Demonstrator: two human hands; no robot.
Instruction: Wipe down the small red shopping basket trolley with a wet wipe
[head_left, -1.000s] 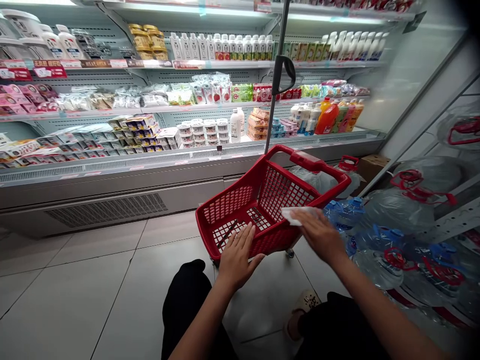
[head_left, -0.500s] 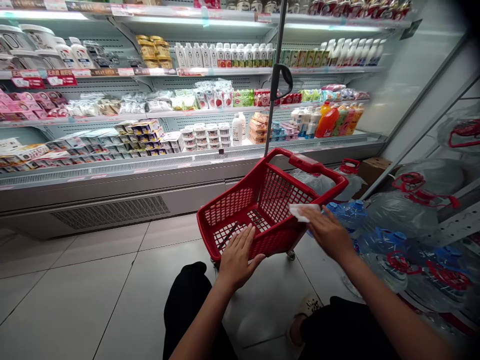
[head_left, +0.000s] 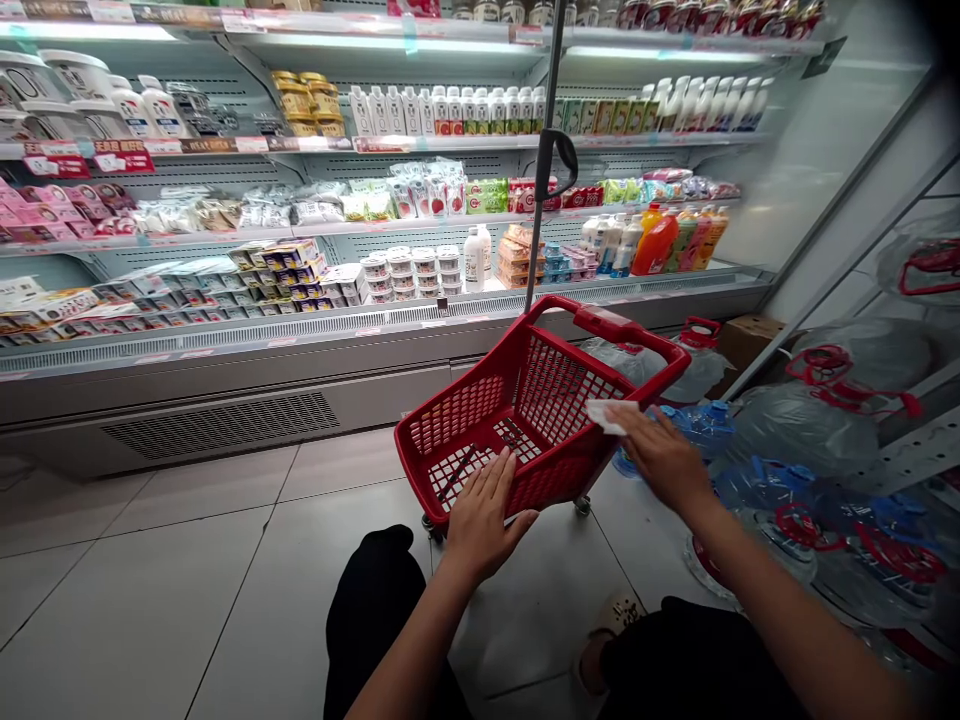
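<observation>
Here, a white wipe (head_left: 604,412) is held to a red shopping cart (head_left: 559,480).
The wipe is gripped in the right hand (head_left: 666,462) at the cart's upper side rim, while the left hand (head_left: 480,520) is laid flat, fingers straight, over the near rim. The cart is parked on the tiled floor (head_left: 225,570), in front of a refrigerated display case (head_left: 390,390) and beside large red-handled water bottles (head_left: 806,425).

The right hand (head_left: 664,460) holds a thin white wipe (head_left: 609,412) at the red latticed plastic cart (head_left: 559,472); the left hand (head_left: 484,518) touches its rim.
</observation>
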